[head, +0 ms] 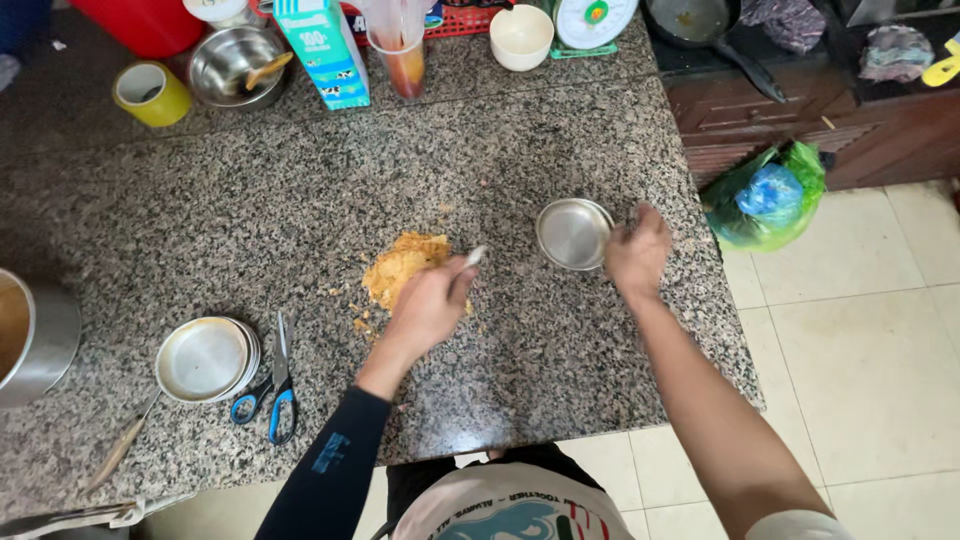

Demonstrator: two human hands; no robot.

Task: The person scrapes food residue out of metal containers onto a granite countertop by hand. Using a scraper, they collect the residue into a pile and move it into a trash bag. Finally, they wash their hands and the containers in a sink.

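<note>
A heap of orange-yellow crumbly food [402, 265] lies directly on the speckled granite counter [300, 190]. My left hand [432, 303] rests beside the heap, closed around a small metal utensil [474, 256] whose tip sticks out toward the food. To the right sits a small round metal dish [572, 233], empty. My right hand [636, 252] is at the dish's right rim with the fingers curled; whether it grips the rim I cannot tell.
Stacked metal dishes [205, 358] and blue-handled scissors [276, 385] lie front left, a large steel pot [35, 335] at the left edge. At the back stand a steel bowl [232, 65], yellow tape roll [150, 93], milk carton [325, 50], plastic cup [403, 55], white bowl [520, 37]. A green bag [768, 195] sits on the floor.
</note>
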